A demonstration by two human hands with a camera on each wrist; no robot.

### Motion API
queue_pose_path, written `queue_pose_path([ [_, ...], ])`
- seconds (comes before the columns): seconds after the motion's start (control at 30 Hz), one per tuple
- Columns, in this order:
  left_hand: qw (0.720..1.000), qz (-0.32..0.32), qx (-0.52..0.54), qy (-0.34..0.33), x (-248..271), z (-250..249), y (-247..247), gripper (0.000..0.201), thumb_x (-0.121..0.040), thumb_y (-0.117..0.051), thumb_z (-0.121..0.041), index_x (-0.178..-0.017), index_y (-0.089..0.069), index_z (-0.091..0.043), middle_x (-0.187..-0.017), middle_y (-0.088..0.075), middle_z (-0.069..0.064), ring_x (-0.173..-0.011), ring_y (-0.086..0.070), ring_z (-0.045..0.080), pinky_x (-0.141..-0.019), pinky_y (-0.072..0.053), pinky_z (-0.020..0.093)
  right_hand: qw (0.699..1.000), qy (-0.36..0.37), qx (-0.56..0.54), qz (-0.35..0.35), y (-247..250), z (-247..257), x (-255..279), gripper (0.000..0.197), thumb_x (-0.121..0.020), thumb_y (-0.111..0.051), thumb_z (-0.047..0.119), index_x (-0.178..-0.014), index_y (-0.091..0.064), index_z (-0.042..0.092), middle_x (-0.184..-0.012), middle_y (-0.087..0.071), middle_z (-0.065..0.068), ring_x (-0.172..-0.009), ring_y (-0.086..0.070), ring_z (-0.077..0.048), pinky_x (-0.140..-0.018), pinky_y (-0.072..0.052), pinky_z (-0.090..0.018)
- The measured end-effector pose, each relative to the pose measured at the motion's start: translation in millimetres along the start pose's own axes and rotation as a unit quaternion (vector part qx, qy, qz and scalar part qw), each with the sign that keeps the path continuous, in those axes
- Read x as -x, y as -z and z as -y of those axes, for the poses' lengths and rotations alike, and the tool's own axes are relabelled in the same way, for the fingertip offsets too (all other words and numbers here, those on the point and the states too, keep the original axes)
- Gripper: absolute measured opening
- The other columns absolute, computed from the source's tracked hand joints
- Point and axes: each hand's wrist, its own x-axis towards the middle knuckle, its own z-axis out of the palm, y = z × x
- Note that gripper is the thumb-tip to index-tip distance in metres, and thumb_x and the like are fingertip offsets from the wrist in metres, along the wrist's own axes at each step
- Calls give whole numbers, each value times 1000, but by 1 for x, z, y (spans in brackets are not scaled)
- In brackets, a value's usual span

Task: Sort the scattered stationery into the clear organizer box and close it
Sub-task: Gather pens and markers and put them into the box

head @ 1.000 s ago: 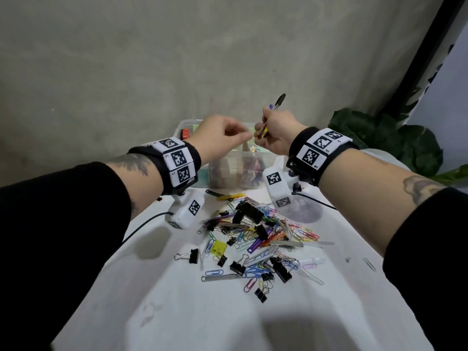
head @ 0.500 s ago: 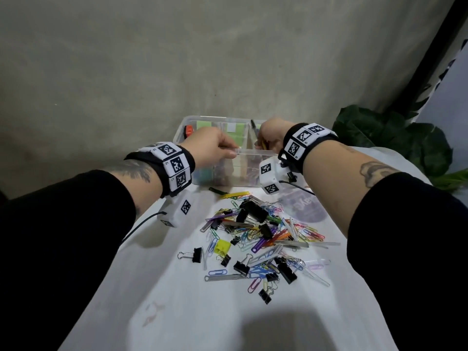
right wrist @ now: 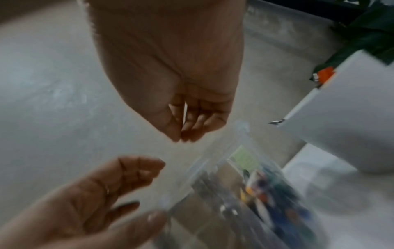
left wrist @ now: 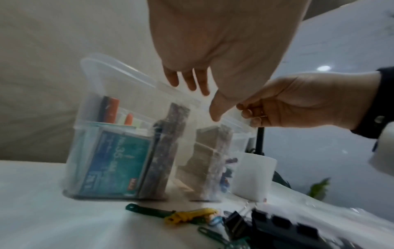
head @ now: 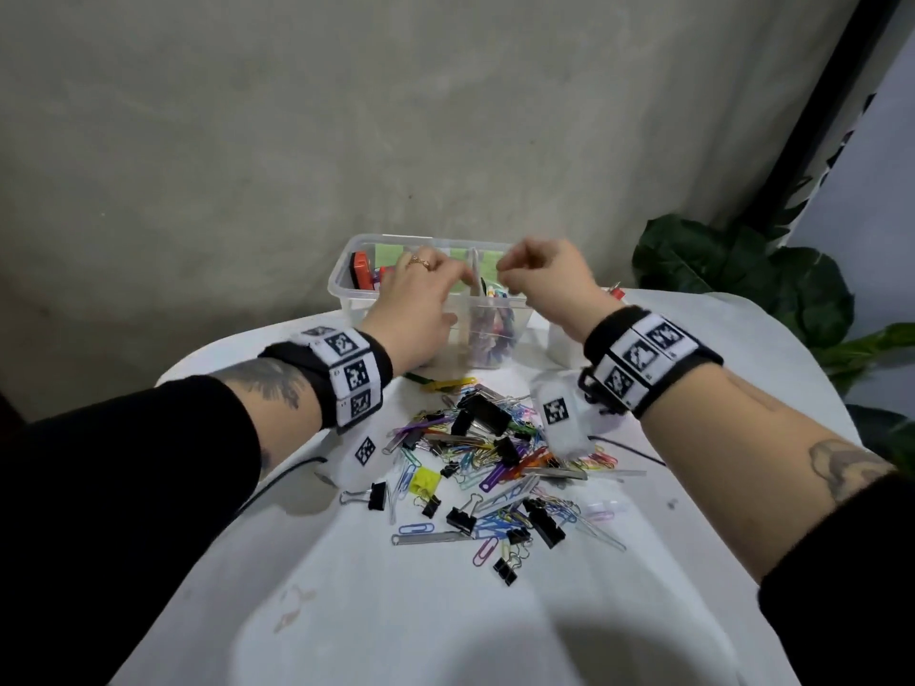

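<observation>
1. We find the clear organizer box (head: 369, 299) at the far edge of the white table (head: 445, 626), lid off, against a grey wall (head: 346, 116).
2. Inside, seen through the walls, we note a teal packet (left wrist: 119, 161) and an orange item (head: 360, 269) in the left compartment, and mixed coloured pieces (head: 495, 329) in the right one.
3. A heap of paper clips (head: 490, 458) and black binder clips (head: 487, 413) lies on the table just in front of the box, unsorted. A yellow clip (left wrist: 189, 215) and a green one (left wrist: 147, 209) lie nearest the box front.
4. A white container (left wrist: 253, 175) stands just beside the box on its right; dark green leaves (head: 742, 279) rise beyond the table's right edge.
5. The left hand (head: 421, 299) hangs over the box's near rim, fingers (left wrist: 187, 80) extended and relaxed, nothing in it. Whether it touches the rim we cannot tell; motion blur obscures the contact.
6. The right hand (head: 544, 274) is above the right compartment, fingers curled with their tips drawn to the thumb. We see nothing between them, though blur keeps us from ruling out a small item.
</observation>
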Motion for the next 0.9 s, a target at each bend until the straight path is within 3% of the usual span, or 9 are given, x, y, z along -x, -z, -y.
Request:
queue_pose_path([
  [0.03, 999, -9, -10, -45, 5, -7, -1, 30, -83, -67, -15, -110, -61, -27, -119, -54, 0, -117, -45, 22, -103, -37, 43, 999, -6, 5, 31, 4, -3, 14, 14, -84, -64, -6, -83, -64, 8, -68, -60, -2, -54, -53, -10, -43, -40, -11],
  [0.1, 990, 85, 5, -110, 12, -18, -6, 17, -84, -67, -21, -101, -65, -25, -108, -61, -3, -106, -54, 19, -93, -45, 37, 993, -35, 62, 95, 8, -19, 33, 13, -83, -66, -6, -82, -64, 7, -71, -63, -6, -56, -56, -12, -45, -43, -15],
  [0.2, 943, 315, -8, -107, 22, -28, -18, 29, -87, -69, -27, -115, -64, -28, -117, -63, -7, -107, -57, 14, -91, -46, 31, 946, -96, 191, 242, 13, -48, 53, 12, -80, -76, 7, -90, -69, 12, -83, -69, -4, -65, -58, -13, -54, -47, -22],
  [0.27, 924, 365, -38, -109, 29, -30, -24, 42, -84, -72, -29, -125, -60, -33, -118, -62, -9, -105, -57, 13, -87, -44, 27, 916, -116, 234, 306, 12, -60, 61, 19, -78, -80, 16, -95, -71, 16, -86, -70, -5, -67, -58, -15, -59, -50, -27],
  [0.43, 933, 347, -42, -89, 36, -26, -21, 36, -79, -75, -26, -111, -61, -31, -95, -61, -11, -88, -56, 15, -73, -46, 29, 914, -104, 258, 297, 14, -69, 66, 17, -79, -78, 16, -94, -71, 17, -86, -74, -11, -54, -60, -15, -63, -55, -32],
  [0.57, 931, 352, -82, -52, 38, -20, -14, 30, -78, -72, -18, -103, -58, -26, -87, -52, -11, -80, -50, 15, -61, -37, 26, 902, -74, 316, 284, 14, -66, 68, 16, -80, -76, 17, -93, -66, 16, -89, -71, -4, -66, -62, -15, -65, -53, -30],
  [0.7, 917, 371, -144, -17, 41, -23, -8, 25, -82, -56, -14, -103, -60, -26, -102, -58, -2, -79, -51, 16, -62, -39, 27, 896, -17, 350, 272, 14, -65, 73, 16, -81, -67, 14, -91, -56, 22, -82, -62, 6, -74, -61, -19, -69, -54, -34],
  [0.77, 921, 363, -138, -26, 42, -29, -9, 23, -84, -55, -17, -103, -62, -28, -103, -58, -4, -85, -52, 17, -67, -39, 27, 897, -8, 345, 278, 13, -67, 75, 13, -81, -64, 15, -82, -61, 28, -76, -64, 8, -71, -63, -15, -72, -57, -35],
  [0.9, 931, 360, 22, -50, 43, -45, -21, 15, -84, -64, -36, -99, -63, -33, -97, -63, -11, -90, -60, 15, -77, -49, 29, 888, -14, 364, 282, 13, -68, 78, 10, -77, -74, 22, -85, -73, 26, -74, -66, 10, -65, -59, -8, -66, -51, -27],
])
